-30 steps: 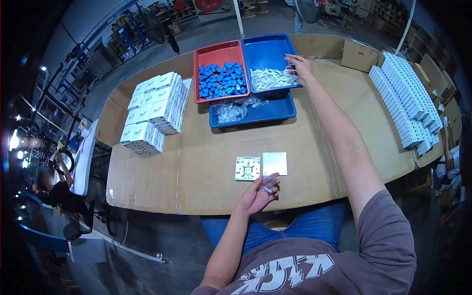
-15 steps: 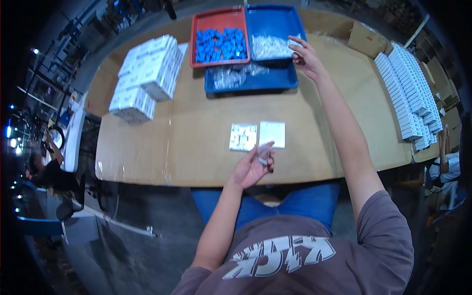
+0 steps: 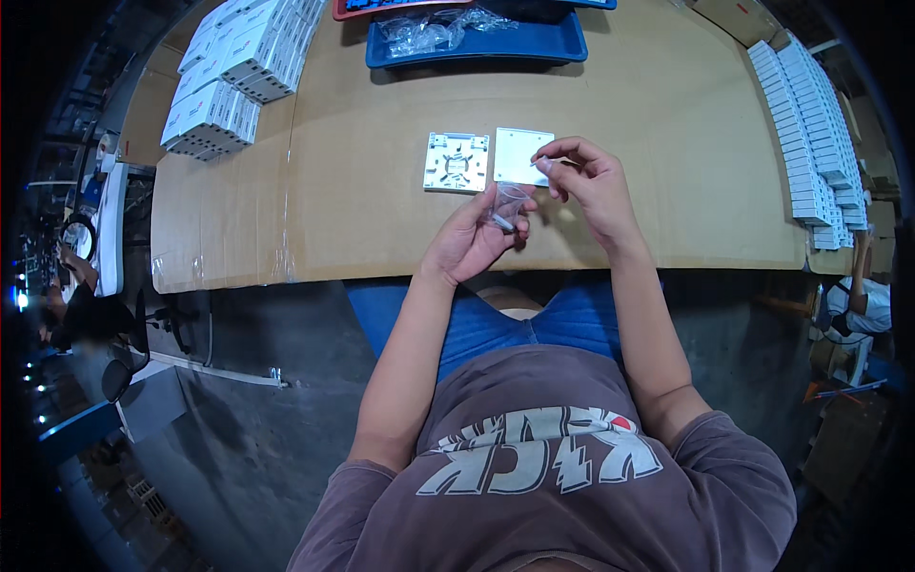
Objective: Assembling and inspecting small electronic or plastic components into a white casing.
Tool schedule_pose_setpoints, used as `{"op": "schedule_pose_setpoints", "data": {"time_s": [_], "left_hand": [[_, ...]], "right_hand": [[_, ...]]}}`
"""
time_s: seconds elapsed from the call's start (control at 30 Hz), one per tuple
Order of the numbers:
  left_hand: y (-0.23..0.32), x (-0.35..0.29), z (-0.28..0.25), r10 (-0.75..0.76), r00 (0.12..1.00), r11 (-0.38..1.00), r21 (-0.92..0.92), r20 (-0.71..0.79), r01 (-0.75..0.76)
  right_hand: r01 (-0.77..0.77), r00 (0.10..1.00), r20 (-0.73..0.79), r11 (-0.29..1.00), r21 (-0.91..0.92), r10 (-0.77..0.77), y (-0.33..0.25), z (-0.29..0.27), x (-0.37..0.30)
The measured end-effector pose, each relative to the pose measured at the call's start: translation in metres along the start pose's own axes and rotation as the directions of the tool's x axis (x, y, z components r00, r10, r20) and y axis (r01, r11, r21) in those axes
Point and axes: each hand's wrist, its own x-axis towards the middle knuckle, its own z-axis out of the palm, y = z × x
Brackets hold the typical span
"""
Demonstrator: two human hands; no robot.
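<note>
Bag [image 3: 512, 198], clear and small, sits in the left hand [image 3: 472, 238], which is turned palm up and half open, thumb and fingers closed round the plastic. Take the bag as the centre of a clock. Inside it, low down, lies a white piece [image 3: 503, 223]; whether others lie under it I cannot tell. The right hand [image 3: 591, 186] comes in from two o'clock, thumb and forefinger pinched together, the other fingers curled loosely. A tiny pale bit [image 3: 536, 163] seems to be in that pinch, just outside the bag, though it is too small to make out well.

At ten o'clock lies the base [image 3: 456, 164], its inner side up; at twelve is the flat cover [image 3: 519, 148], just beside it. Both are flat on the table [image 3: 686, 210].

As I judge it, work on this set is partway: the bag has something in it and is unsealed as far as shows, while base and cover lie apart, unjoined. Farther off at twelve, the blue tray [image 3: 548, 38] bears crumpled plastic [image 3: 419, 36]. White boxes [image 3: 224, 81] are stacked at ten, and more white units [image 3: 810, 143] between two and three.
</note>
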Motion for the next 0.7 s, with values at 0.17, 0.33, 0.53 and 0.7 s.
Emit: {"op": "schedule_pose_setpoints", "data": {"time_s": [0.17,0.33,0.53,0.7], "left_hand": [[-0.001,-0.001,0.0,0.011,1.0,0.998,0.064,-0.015,-0.01],[-0.002,-0.002,0.002,0.029,0.999,0.991,0.135,-0.043,-0.023],[-0.002,-0.003,0.006,0.029,0.999,0.991,0.133,-0.041,-0.023],[-0.001,-0.005,0.009,0.039,0.998,0.988,0.15,-0.04,-0.032]], "right_hand": [[0.024,0.995,0.095,0.982,-0.189,-0.006,-0.006,0.001,-0.001],[0.157,0.969,0.245,0.86,-0.486,-0.039,-0.022,0.005,0.001],[0.377,0.886,0.451,0.741,-0.556,-0.112,-0.026,0.004,0.01],[0.308,0.828,0.556,0.77,-0.558,0.072,-0.033,0.003,0.017]]}}
